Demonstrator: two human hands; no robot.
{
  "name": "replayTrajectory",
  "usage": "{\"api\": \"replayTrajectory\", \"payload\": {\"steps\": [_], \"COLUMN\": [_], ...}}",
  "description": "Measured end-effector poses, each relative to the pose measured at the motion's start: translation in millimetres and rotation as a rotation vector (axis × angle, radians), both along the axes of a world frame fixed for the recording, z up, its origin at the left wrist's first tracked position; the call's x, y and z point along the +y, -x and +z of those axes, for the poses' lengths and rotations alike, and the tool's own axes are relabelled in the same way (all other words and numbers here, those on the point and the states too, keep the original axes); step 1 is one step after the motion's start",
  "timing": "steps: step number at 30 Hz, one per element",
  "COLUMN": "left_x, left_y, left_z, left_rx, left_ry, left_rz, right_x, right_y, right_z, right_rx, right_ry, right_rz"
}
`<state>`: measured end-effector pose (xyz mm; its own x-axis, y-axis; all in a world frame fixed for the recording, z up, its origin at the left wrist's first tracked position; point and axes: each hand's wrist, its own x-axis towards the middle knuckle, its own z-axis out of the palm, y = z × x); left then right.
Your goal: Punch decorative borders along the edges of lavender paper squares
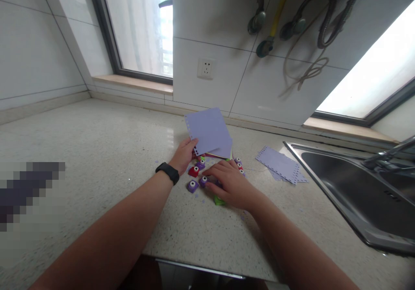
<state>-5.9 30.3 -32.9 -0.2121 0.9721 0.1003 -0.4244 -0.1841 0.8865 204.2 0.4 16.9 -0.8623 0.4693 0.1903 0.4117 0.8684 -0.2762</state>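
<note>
My left hand (187,152) is closed on the lower left corner of a light purple sheet of paper (209,130), which has a row of holes along its left edge. My right hand (228,182) reaches low over a group of small craft punches, its thumb and fingers apart. A purple craft punch (203,181) lies at its thumb and fingertips; whether they touch it I cannot tell. Around it sit another purple punch (192,186), a red punch (193,171) and a green punch (219,201) partly under my right hand. More punches are partly hidden behind my fingers.
Several purple sheets with punched edges (280,164) lie on the speckled counter (106,151) at the right, beside a steel sink (343,195). Tiny paper scraps dot the counter. Hoses and a socket (205,68) are on the tiled wall behind.
</note>
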Motion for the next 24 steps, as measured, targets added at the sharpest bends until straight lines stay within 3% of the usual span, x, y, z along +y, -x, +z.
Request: {"api": "replayTrajectory", "payload": {"steps": [12,24], "left_x": [1.9,5.5], "left_y": [1.8,6.6], "left_z": [6.6,3.3], "left_rx": [-0.085,-0.124], "left_ry": [-0.052,-0.038], "left_rz": [0.104,0.082], "right_x": [-9.8,2.1], "right_y": [22.9,15.9], "right_z": [3.7,-4.0], "right_rx": [-0.107,0.068], "right_ry": [-0.082,-0.032], "right_rz": [0.007,-0.045]}}
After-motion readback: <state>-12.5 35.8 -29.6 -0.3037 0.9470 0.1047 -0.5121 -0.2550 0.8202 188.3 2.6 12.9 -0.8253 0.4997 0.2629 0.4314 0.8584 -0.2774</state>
